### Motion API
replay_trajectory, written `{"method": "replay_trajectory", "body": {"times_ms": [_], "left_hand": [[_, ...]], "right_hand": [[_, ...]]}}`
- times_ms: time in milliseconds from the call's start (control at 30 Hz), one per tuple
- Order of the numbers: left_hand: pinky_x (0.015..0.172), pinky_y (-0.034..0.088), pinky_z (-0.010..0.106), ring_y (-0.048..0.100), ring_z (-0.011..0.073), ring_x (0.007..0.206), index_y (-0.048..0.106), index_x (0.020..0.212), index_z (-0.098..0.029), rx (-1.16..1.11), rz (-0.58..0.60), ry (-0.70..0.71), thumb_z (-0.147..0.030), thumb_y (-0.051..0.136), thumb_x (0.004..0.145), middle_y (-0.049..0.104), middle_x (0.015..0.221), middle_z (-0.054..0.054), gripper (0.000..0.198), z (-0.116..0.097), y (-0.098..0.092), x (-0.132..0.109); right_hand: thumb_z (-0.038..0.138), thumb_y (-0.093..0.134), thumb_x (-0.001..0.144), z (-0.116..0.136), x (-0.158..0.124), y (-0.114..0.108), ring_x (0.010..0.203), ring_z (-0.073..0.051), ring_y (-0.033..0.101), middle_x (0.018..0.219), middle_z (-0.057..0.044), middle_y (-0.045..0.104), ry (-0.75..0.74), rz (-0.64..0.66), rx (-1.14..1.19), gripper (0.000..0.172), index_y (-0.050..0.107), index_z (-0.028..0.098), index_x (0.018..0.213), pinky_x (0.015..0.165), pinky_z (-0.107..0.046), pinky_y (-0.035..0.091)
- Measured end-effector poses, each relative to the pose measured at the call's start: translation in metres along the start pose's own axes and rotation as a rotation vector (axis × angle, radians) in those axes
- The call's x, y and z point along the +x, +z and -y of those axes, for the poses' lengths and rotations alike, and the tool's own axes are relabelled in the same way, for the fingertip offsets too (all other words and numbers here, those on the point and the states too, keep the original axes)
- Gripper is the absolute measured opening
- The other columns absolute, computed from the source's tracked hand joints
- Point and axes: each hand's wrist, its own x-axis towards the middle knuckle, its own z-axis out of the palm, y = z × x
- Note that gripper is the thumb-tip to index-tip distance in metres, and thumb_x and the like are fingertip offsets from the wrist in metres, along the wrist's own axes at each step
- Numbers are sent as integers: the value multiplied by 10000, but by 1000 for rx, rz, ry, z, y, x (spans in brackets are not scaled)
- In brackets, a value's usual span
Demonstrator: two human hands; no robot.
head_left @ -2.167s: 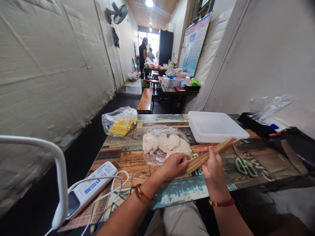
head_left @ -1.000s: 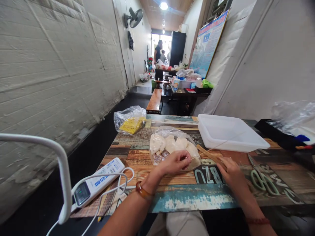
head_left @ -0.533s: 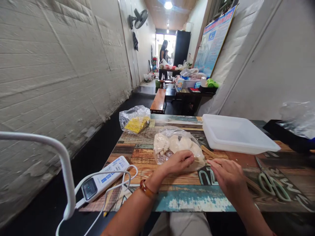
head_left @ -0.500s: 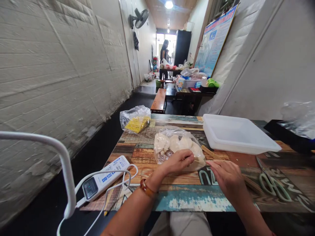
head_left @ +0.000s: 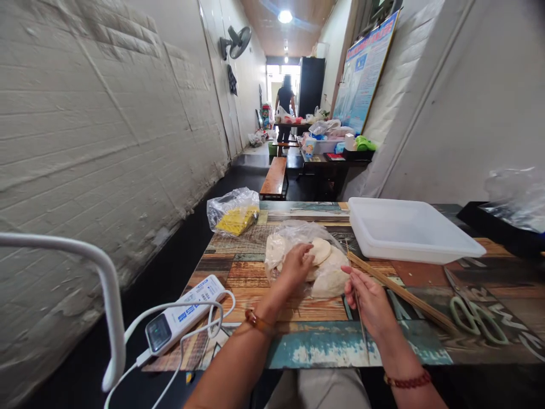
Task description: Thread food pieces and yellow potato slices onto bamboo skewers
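On the wooden-patterned table, a clear plastic bag (head_left: 293, 229) lies open with several pale, flat, round dough-like pieces (head_left: 331, 278) in and on it. My left hand (head_left: 296, 264) reaches over the bag, its fingers and thumb closed at the edge of one pale round piece (head_left: 321, 251). Just to the right, my right hand (head_left: 367, 296) pinches a thin wooden skewer (head_left: 363, 332), which slants down toward the table's near edge. A bundle of thin wooden skewers (head_left: 402, 289) lies beyond that hand. My left fingertips are partly hidden.
A white plastic tub (head_left: 413, 233) stands at the back right, with green-handled scissors (head_left: 479, 321) nearer me. A bag with yellow contents (head_left: 234, 218) sits at the back left. A white power strip (head_left: 183, 312) with cables lies left. A person (head_left: 285, 99) stands far off.
My left hand has moved back and left onto the round pieces. My right hand has turned and drawn slightly left, showing the skewer. The distant person has turned.
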Motion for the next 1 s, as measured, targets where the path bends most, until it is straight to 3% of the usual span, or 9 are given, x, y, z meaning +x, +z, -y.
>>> {"method": "replay_trajectory", "body": {"times_ms": [167,300,400,500,600,733,833,1000], "left_hand": [[896,433,368,571,248,1000,627,1078,-148,284,76,27,-289,609,764,630,1037,128,345,-5,12,-1],[752,425,311,568,201,806,650,808,-147,360,144,79,-225,564,764,620,836,89,124,-8,14,3],[643,377,283,516,161,649,614,674,-148,295,116,57,-201,480,803,573,670,56,193,-6,14,6],[566,331,262,464,133,560,583,605,-144,86,3,-77,-277,477,823,527,572,29,276,-5,11,7],[541,352,230,483,118,564,602,682,-134,-331,-85,-263,-365,553,780,547,597,9,256,-10,2,8],[562,452,222,533,104,597,582,780,-144,-905,-78,-423,-408,695,670,590,690,-3,308,-19,-16,7],[523,482,224,552,104,586,565,787,-148,-1072,-28,-497,-396,757,622,600,703,-1,354,-23,-24,5],[432,414,179,502,72,491,588,797,-133,-1163,80,-519,-391,739,665,568,629,-9,327,-24,-26,3]], "right_hand": [[461,681,733,-13,5,8,432,-96,447,565,40,544,-2,-49,97,383,668,192,1005,411,-224,347],[483,639,758,-16,3,9,434,-105,447,570,38,548,-6,-47,19,396,657,195,1029,419,-231,320],[496,625,767,-16,2,9,438,-104,450,575,38,549,1,-32,-5,412,653,189,1040,428,-227,308],[492,631,769,-17,2,8,436,-92,448,574,45,546,5,-30,22,403,650,193,1039,431,-216,295],[478,636,773,-17,3,8,433,-83,444,567,51,541,3,-32,42,383,649,193,1028,427,-207,287],[474,634,776,-13,2,6,428,-75,417,579,51,529,-15,-56,87,386,631,195,1044,397,-196,264],[470,631,777,-7,1,6,402,-59,351,603,56,503,-35,-79,101,370,624,210,1040,360,-193,207],[506,632,771,5,4,12,405,-41,286,657,55,503,-133,-102,4,404,622,206,1041,362,-190,208]]}}
